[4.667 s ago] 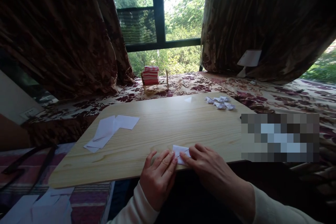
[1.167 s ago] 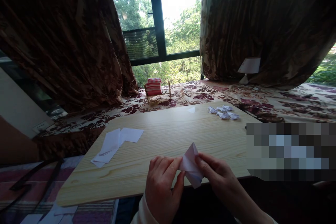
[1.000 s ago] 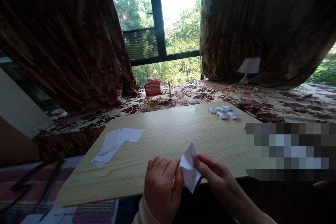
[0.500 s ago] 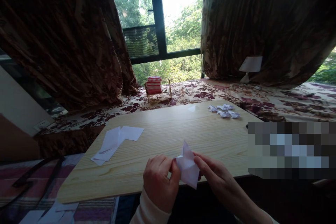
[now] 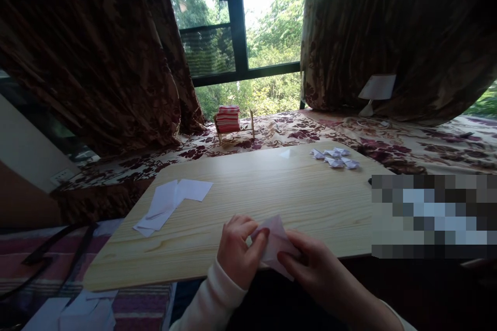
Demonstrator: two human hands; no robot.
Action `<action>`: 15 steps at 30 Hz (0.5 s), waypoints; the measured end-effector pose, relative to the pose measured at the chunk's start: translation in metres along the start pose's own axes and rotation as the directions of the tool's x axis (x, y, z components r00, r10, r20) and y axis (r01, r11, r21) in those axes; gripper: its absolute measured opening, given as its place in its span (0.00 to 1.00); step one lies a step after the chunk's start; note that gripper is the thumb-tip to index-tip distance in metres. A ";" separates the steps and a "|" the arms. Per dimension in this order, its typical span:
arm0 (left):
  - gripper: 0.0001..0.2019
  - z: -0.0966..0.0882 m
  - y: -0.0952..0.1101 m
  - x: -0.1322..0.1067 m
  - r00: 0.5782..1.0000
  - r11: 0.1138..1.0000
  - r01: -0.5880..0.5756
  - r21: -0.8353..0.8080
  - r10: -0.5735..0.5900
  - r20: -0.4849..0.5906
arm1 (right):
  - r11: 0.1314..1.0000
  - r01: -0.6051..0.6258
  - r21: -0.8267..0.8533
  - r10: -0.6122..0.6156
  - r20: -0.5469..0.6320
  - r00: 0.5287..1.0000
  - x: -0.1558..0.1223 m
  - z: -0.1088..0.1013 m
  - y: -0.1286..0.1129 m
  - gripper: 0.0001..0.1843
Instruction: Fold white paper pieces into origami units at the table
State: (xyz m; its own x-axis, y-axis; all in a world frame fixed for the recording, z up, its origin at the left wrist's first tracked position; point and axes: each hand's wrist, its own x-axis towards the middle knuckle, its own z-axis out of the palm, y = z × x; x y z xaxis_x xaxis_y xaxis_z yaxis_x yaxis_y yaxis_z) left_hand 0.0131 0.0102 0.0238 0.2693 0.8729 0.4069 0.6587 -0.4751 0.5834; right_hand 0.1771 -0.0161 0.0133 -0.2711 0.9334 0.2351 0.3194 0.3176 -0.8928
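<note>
Between my hands is a folded piece of white paper (image 5: 275,240), held just above the near edge of the wooden table (image 5: 233,186). My left hand (image 5: 241,248) pinches its left side, thumb on the face towards me. My right hand (image 5: 310,264) grips its right side, with the thumb on the front and the other fingers behind, partly hidden. The paper looks flat and roughly diamond-shaped, with one corner pointing up. Farther off, at the table's back right, lies a group of several small folded white paper pieces (image 5: 336,158).
Loose white sheets (image 5: 165,204) overlap on the table's left part. More paper (image 5: 83,313) lies on the striped cloth at lower left. Behind the table, a small rack with red-striped folded cloth (image 5: 228,119) and a white lamp (image 5: 376,88) stand on the floral cover. A blurred patch hides the right side.
The paper has gone from an opened shape with points sticking out to a flatter diamond. Both thumbs have shifted onto its front face. The view has tilted slightly down.
</note>
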 end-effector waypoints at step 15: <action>0.09 0.008 -0.016 -0.013 0.935 0.946 -0.027 0.322 0.138 -0.327 | 0.815 0.020 -0.579 -0.204 -0.254 0.945 0.009 0.007 0.033 0.09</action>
State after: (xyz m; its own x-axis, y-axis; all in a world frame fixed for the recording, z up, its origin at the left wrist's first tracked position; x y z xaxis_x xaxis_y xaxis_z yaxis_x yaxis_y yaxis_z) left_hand 0.0047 0.0072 0.0036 0.1130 0.7142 0.6908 0.8423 -0.4376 0.3146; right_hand 0.1783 0.0018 -0.0169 -0.0910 0.8601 0.5020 0.7807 0.3745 -0.5002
